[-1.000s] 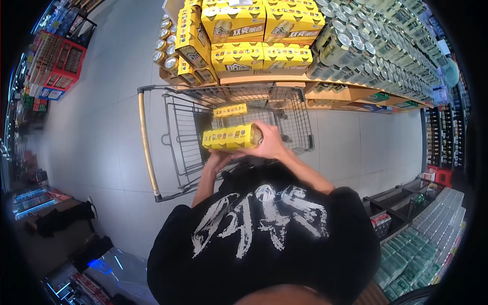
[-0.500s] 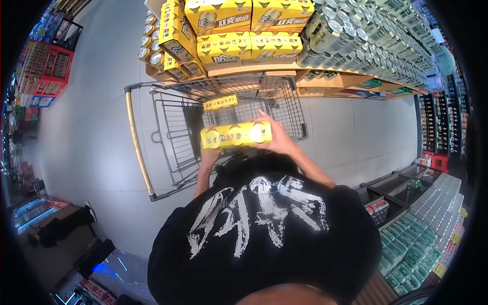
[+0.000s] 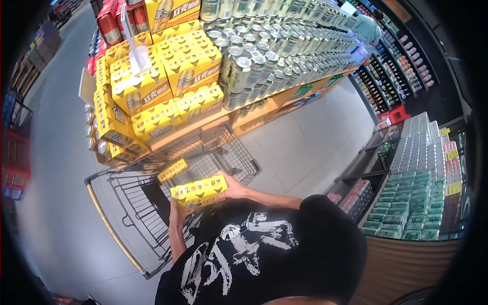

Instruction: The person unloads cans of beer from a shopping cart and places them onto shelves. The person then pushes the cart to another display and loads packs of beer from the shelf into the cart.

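Note:
Both my hands hold a yellow carton of beer cans [image 3: 200, 193] just in front of my chest, over the near side of the shopping cart [image 3: 133, 223]. My left hand [image 3: 176, 216] is closed on the carton's left end, its fingers partly hidden. On the opposite end, my right hand [image 3: 234, 186] grips with the thumb and fingers wrapped round the corner. A second yellow carton [image 3: 173, 170] lies inside the cart, just beyond the held one.
Past the cart rises a display of stacked yellow cartons [image 3: 190, 71], with rows of pale cans [image 3: 241, 68] beside it. To the right stands a low shelf with green can packs [image 3: 406, 203]. A person [image 3: 367, 28] is at the far right aisle.
My view has tilted up and turned, so the cart and the held carton appear lower and further left, and more of the display shows. Both hands still hold the carton.

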A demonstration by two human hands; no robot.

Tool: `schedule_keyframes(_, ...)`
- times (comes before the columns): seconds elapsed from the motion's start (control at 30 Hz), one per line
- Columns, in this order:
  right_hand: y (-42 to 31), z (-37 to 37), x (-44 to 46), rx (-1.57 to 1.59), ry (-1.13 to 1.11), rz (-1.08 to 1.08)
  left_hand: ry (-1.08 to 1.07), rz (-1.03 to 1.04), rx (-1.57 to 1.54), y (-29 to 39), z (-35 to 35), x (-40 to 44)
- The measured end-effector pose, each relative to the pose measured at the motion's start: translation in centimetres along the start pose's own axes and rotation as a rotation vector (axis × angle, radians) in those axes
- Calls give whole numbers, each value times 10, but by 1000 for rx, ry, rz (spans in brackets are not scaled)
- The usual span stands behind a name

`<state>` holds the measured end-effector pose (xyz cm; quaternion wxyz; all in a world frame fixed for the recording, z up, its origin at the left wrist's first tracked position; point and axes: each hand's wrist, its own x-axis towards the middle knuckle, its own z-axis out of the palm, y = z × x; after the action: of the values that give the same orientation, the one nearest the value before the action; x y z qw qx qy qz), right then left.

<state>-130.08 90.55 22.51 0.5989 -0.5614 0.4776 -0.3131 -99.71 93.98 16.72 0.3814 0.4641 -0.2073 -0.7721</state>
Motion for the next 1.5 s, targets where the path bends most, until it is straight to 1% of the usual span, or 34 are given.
schedule_keyframes(0.03, -7, 4, -3, 14, 11, -10, 4, 88, -23, -3, 0, 1)
schedule_keyframes(0.13, -23, 8, -1, -42, 6, -89, -104, 211, -435, 7, 14, -10)
schedule_keyframes(0.17, -26, 7, 2, -82, 2, -123, -63, 223, -500, 7, 16, -11)
schedule_keyframes(0.2, -25, 9, 5, -113, 17, -165, -7, 227, -395, 7, 17, -10)
schedule_keyframes(0.23, -23, 11, 9, -136, -12, -162, 45, 229, -291, 5, 16, -7)
schedule_keyframes(0.27, -21, 12, 14, -158, -42, -159, 31, 215, -358, 1, 11, -3)
schedule_keyframes(0.3, -18, 15, 19, -177, -73, -159, 78, 182, -484, 11, 23, -10)
schedule_keyframes(0.33, -15, 20, 22, -242, -80, -206, 159, 150, -546, 9, 20, -6)
schedule_keyframes(0.37, -11, 27, 25, -285, -89, -304, 245, 118, -606, 4, 10, -5)
schedule_keyframes(0.4, -4, 34, 27, -328, -113, -276, 186, 86, -678, -15, -14, 6)
schedule_keyframes(0.43, 2, 39, 29, -371, -139, -249, 228, 36, -645, -19, -19, 7)
schedule_keyframes(0.47, 8, 42, 32, -310, -177, -207, 280, -34, -584, -22, -25, 4)
schedule_keyframes(0.5, 14, 47, 33, -346, -190, -204, 330, -101, -522, -23, -29, -1)
schedule_keyframes(0.53, 24, 51, 34, -383, -207, -201, 278, -196, -533, -21, -38, -3)
schedule_keyframes(0.57, 33, 54, 34, -421, -225, -199, 137, -264, -504, -18, -49, -13)
schedule_keyframes(0.6, 39, 56, 33, -420, -246, -234, 58, -317, -527, -21, -57, -11)
schedule_keyframes(0.63, 47, 54, 33, -404, -243, -221, -6, -370, -554, -29, -69, -16)
schedule_keyframes(0.7, 55, 62, 30, -337, -283, -190, 72, -455, -557, -48, -76, -15)
schedule_keyframes(0.73, 59, 63, 30, -341, -282, -252, 126, -524, -646, -56, -78, -13)
schedule_keyframes(0.77, 62, 64, 31, -340, -278, -313, 130, -572, -636, -55, -76, -10)
schedule_keyframes(0.8, 71, 67, 35, -332, -306, -288, 132, -582, -600, -86, -95, 6)
schedule_keyframes(0.83, 85, 70, 38, -330, -329, -262, 221, -532, -624, -97, -94, 11)
schedule_keyframes(0.87, 94, 71, 40, -401, -293, -331, 275, -495, -615, -104, -96, 16)
schedule_keyframes(0.9, 102, 70, 47, -476, -246, -407, 270, -485, -624, -108, -99, 23)
schedule_keyframes(0.93, 111, 69, 54, -349, -258, -395, 291, -477, -631, -105, -97, 28)
schedule_keyframes(0.97, 120, 69, 57, -313, -252, -300, 307, -473, -638, -102, -95, 35)
schedule_keyframes(1.03, 143, 71, 60, -249, -230, -108, 310, -296, -493, -104, -102, 60)
schedule_keyframes(1.07, 160, 75, 64, -4, -223, 281, 314, -219, -422, -109, -104, 70)
schedule_keyframes(1.1, 162, 75, 72, -113, -163, 243, 343, -243, -366, -95, -102, 78)
schedule_keyframes(1.17, 162, 74, 89, -26, -189, 406, 357, -283, -330, -99, -119, 104)
schedule_keyframes(1.27, 205, 82, 118, -100, -79, 238, 536, -157, -265, -99, -127, 135)
schedule_keyframes(1.37, 194, 79, 156, -178, -67, 409, 542, -179, -301, -98, -139, 167)
schedule_keyframes(1.47, 220, 82, 188, -191, -29, 261, 560, -190, -228, -97, -155, 195)
schedule_keyframes(1.5, 230, 84, 197, -161, -24, 288, 557, -209, -229, -95, -159, 201)
